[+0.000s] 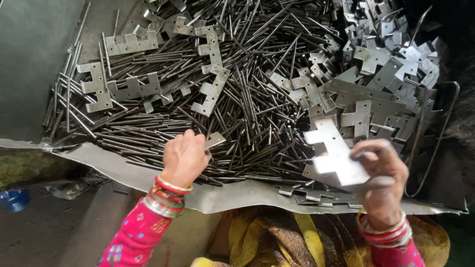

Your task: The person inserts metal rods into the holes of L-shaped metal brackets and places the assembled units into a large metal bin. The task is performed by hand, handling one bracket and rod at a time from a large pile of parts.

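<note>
Beside the pin heap (198,118), your right hand (381,178) grasps a notched hinge plate (336,155); your left hand (184,158) clenches near the pins; no pin fitted yet, many plates remain.

Rods (198,113) left of plates (386,84) (both on sheet (232,195))

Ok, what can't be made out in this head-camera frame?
- Left hand: the fingertips curl into the rods, so any grip is hidden; a small metal plate lies right beside it.
- Right hand: it holds a notched metal plate, motion-blurred, so its edges stay unclear.
- Top right: the plate pile fades into shadow and the frame edge.
- Blue object: too blurred to identify.
</note>
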